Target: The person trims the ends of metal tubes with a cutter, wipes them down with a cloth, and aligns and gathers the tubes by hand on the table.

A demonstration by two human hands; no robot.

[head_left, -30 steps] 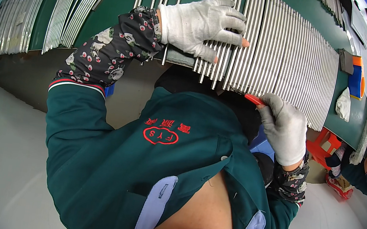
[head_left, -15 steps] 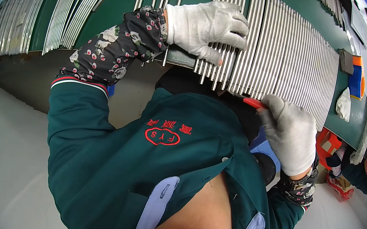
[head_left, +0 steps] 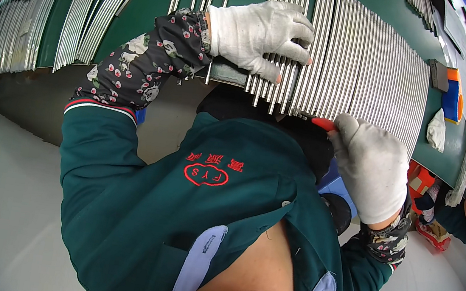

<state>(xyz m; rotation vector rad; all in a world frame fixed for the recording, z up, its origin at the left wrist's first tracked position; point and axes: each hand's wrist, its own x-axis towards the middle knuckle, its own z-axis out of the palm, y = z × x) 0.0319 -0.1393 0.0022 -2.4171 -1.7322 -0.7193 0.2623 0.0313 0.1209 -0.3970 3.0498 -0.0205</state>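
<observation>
Many slim silvery metal rods [head_left: 371,70] lie side by side across the table in a wide row. My left hand [head_left: 264,36], in a white glove with bare fingertips showing, rests on a narrower group of rods [head_left: 269,87]; its fingers are spread and the thumb is apart. Several of these rods poke out past the table's near edge. To the right, my gloved right hand [head_left: 371,169] is closed around a small tool with a red handle [head_left: 324,124], held at the near ends of the rods. A thin dark part extends left from the handle; its kind is unclear.
More rods [head_left: 118,8] lie in bundles on the green table [head_left: 146,3] at the left. At the right are a grey block [head_left: 438,77], a blue and orange object [head_left: 452,97] and a white cloth [head_left: 437,129]. Another person [head_left: 464,210] is at far right.
My right hand has shifted slightly to the right and up with the red-handled tool, whose handle shows less of its length. My left hand has stayed almost in place on the rods.
</observation>
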